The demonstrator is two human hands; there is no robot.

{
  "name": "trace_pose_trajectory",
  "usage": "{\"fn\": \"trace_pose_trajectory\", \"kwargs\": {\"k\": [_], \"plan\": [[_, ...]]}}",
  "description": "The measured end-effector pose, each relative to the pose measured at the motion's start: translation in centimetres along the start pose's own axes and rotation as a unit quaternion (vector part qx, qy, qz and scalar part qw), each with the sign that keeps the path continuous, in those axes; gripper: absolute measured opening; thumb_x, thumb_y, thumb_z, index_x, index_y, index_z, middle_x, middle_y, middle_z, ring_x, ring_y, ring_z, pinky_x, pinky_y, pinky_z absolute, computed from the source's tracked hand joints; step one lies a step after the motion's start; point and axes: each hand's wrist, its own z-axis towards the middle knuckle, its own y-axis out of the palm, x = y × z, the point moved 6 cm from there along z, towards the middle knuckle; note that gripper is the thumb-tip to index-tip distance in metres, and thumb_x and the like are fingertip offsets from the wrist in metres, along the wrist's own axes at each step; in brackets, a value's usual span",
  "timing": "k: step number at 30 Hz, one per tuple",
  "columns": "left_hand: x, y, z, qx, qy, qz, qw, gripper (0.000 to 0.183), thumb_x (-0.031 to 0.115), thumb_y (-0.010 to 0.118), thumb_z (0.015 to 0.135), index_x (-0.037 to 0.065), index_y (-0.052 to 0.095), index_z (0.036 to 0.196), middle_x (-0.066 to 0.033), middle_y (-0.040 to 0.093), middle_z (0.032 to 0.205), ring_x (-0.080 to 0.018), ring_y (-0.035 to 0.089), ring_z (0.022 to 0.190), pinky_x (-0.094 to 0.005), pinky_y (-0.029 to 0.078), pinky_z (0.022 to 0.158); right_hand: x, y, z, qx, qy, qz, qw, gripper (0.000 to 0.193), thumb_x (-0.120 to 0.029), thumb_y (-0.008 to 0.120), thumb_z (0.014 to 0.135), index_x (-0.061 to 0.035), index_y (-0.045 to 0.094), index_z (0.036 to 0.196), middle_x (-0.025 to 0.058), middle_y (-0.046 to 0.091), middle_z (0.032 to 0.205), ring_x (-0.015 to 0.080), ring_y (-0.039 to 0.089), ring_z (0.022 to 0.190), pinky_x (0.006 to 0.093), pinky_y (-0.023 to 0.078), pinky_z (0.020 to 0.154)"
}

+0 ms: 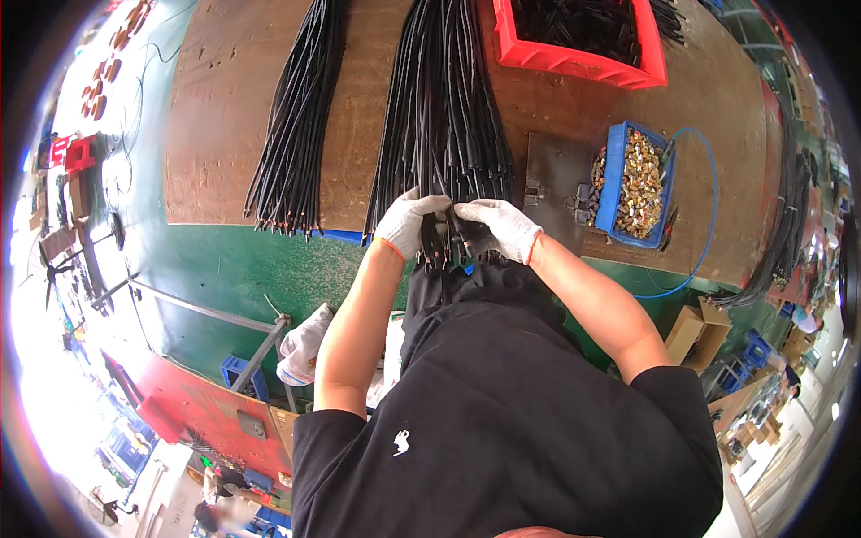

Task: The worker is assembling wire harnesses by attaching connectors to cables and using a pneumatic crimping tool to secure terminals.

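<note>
A thick bundle of black cables [439, 99] lies lengthwise on the brown worktable, its near ends hanging over the front edge. My left hand [411, 222], in a white knit glove with an orange cuff, is closed around some of these cables close to their ends. Just to its right, my right hand [505, 226], gloved alike, pinches black cable from the same bundle between thumb and fingers. Thumbs of both hands point toward each other with a small gap between. Copper-coloured tips show below the hands. Exactly how many cables each hand grips cannot be made out.
A second black cable bundle [300, 117] lies to the left on the worktable [215, 134]. At the right stand a blue bin [610, 193] of brass-coloured fittings, a dark metal plate [553, 166] and a looping blue hose [715, 188]. A red crate [574, 65] of black parts sits farther back.
</note>
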Motion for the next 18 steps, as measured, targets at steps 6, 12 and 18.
{"fn": "trace_pose_trajectory", "kwargs": {"k": [6,12,18], "plan": [[5.1,-3.5,5.3,0.128,0.1,0.148,0.976,0.059,0.009,0.083,0.082,-0.003,0.059,0.134,-0.0045,0.064,0.083,-0.015,0.063,0.066,-0.0302,0.054,0.058,0.4,-2.2,0.5,0.038,-0.084,0.008,0.996,0.011,-0.006,0.074,0.095,-0.0056,0.073,0.105,0.0038,0.073,0.09,0.0158,0.071,0.073,0.035,0.063,0.061],[9.3,-3.2,7.0,0.233,0.157,0.382,0.88,0.076,0.01,0.083,0.081,-0.009,0.052,0.148,-0.0105,0.071,0.094,-0.0168,0.066,0.068,-0.0328,0.059,0.06,-1.4,-4.0,-1.2,-0.013,-0.182,0.167,0.969,0.021,0.011,0.067,0.092,-0.0051,0.069,0.106,0.0072,0.071,0.097,0.0238,0.075,0.075,0.0402,0.067,0.069],[6.8,-1.0,4.1,0.17,0.078,0.198,0.962,0.049,0.019,0.084,0.09,0.0,0.062,0.129,-0.0061,0.068,0.092,-0.0133,0.062,0.066,-0.0291,0.052,0.056,-2.0,-4.2,-0.4,-0.003,-0.252,0.185,0.95,0.024,0.011,0.065,0.094,-0.0064,0.068,0.11,0.0073,0.069,0.101,0.0263,0.076,0.085,0.0421,0.067,0.075]]}}
